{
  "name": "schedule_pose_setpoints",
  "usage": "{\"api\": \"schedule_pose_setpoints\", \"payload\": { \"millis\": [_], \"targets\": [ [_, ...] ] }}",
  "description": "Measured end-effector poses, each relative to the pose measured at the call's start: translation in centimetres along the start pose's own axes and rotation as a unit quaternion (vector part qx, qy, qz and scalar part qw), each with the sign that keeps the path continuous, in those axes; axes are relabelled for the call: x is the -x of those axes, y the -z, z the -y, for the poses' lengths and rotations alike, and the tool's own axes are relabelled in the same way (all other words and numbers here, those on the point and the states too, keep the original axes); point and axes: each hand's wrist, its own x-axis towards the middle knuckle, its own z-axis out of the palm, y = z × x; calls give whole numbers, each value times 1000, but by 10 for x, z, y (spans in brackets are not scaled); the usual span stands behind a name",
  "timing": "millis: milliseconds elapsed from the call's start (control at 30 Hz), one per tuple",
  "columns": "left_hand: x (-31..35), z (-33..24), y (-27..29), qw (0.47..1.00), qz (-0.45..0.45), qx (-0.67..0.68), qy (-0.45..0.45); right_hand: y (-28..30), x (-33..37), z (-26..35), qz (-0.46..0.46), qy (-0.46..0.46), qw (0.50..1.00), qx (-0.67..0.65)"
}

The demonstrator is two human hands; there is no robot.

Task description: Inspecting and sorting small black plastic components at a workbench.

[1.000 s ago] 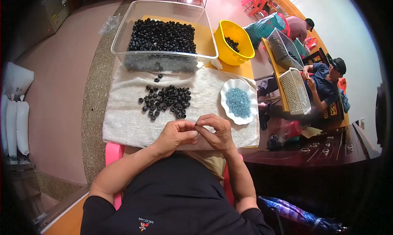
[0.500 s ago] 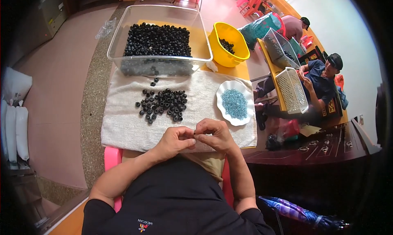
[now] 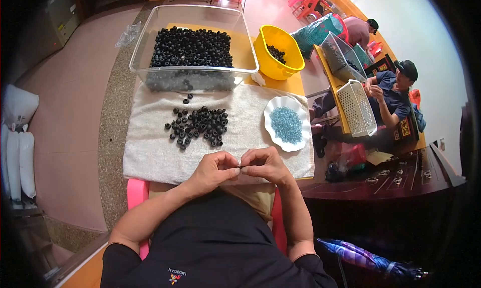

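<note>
My left hand [image 3: 215,168] and my right hand [image 3: 264,166] meet at the fingertips over the near edge of a white towel [image 3: 150,160]. Thumbs and forefingers of both are pinched on a small dark piece [image 3: 240,167], mostly covered by the fingers. Beyond my left hand lies a loose heap of small black round pieces with holes [image 3: 203,125]. A white scalloped plate [image 3: 271,132] at the right holds many tiny clear-blue pieces [image 3: 286,123]. Of these things, the plate is the one nearest my right hand.
A clear plastic bin [image 3: 145,72] of similar black pieces stands at the table's far side. Right of it is a yellow tub [image 3: 293,70] with some more. Across the gap at right, a person [image 3: 393,95] sits by a white perforated basket [image 3: 353,110]. A folded umbrella [image 3: 368,258] lies lower right.
Both hands stay pinched together at nearly the same spot, with the fingers shifted slightly and the dark piece showing a little more. The seated person's hands at right have moved closer together.
</note>
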Motion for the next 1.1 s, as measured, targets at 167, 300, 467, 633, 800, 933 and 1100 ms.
{"api": "schedule_pose_setpoints", "payload": {
  "millis": [167, 300, 467, 633, 800, 933, 1100],
  "targets": [
    [-2, 2, 2, 1000, -1, -11, -11, 1, 5, -7, -23, -61, 995, -75],
    [-4, 2, 2, 1000, 7, -20, 2, 2, 4, -13, -27, -23, 998, -48],
    [-5, 1, 2, 1000, -1, 12, 20, -1, 2, -9, -33, -43, 996, -73],
    [-3, 1, 3, 1000, 13, 10, 14, -4, 4, -10, -11, -33, 995, -91],
    [-3, 1, 4, 1000, 20, 21, 10, -1, 6, -15, -12, 23, 1000, 14],
    [-3, -3, 4, 1000, -1, 21, 19, -7, 7, -14, -29, 90, 987, 129],
    [-3, -5, 2, 998, -14, 51, 36, -21, 10, -20, -106, 205, 943, 241]
  ]
}}
